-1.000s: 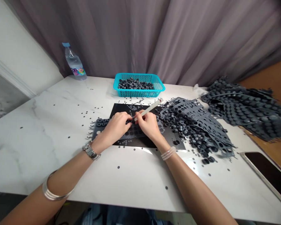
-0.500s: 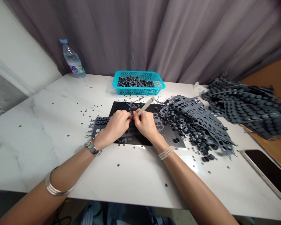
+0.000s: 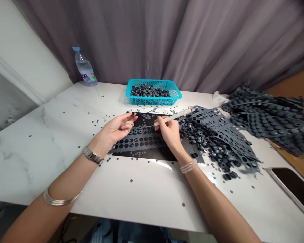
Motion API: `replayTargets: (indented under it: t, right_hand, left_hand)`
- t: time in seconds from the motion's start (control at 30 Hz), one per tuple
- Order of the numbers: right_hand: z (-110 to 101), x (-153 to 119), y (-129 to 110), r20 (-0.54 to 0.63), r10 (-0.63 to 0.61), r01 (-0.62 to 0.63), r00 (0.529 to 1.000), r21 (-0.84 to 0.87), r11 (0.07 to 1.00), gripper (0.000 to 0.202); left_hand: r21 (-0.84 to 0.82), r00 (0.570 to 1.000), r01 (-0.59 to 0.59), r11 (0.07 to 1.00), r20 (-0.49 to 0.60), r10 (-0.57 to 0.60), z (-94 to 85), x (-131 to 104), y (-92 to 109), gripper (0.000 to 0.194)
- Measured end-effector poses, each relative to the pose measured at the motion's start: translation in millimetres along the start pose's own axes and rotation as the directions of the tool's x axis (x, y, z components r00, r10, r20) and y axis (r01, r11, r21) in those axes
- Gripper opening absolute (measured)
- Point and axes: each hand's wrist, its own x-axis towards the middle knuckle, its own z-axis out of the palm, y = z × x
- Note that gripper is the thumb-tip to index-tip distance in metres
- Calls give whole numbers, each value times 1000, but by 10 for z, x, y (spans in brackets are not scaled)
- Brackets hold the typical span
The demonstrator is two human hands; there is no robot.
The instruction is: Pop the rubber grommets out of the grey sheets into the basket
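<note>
My left hand (image 3: 116,128) is raised over the left end of a dark perforated rubber sheet (image 3: 139,144). Pinched between its fingertips is a small black rubber cap (image 3: 133,114). My right hand (image 3: 170,130) grips a white pen-like tool (image 3: 177,115), tilted with its upper end to the right; its lower tip is by the sheet's right part. Rows of round holes run along the sheet, and raised round pieces line its far edge. Beneath it lies a black mat (image 3: 167,156), strewn with small grey discs.
A turquoise basket (image 3: 154,101) full of black caps stands behind the mat. To the right are loose caps (image 3: 218,155), punched sheets (image 3: 212,125) and a pile of studded sheets (image 3: 273,118). A phone (image 3: 291,189) lies front right; a water bottle (image 3: 87,72) stands back left.
My left hand has come up and left from the sheet with a cap in its fingertips. My right hand has moved right, and the tool leans lower. More of the sheet shows.
</note>
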Motion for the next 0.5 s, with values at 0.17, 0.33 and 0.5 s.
replayTargets:
  t: [0.17, 0.33, 0.5]
  right_hand:
    - [4, -3, -6, -7, 23, -23, 1000, 41, 999, 35]
    - [6, -1, -15, -11, 40, -39, 999, 58, 998, 35]
    - [-16, 12, -30, -18, 37, -36, 999, 41, 999, 35]
  left_hand:
    - [-91, 999, 1, 996, -36, -5, 88, -66, -29, 9]
    - [-103, 990, -119, 988, -92, 110, 110, -57, -83, 11]
    - [-233, 992, -62, 970, -120, 34, 68, -41, -34, 26]
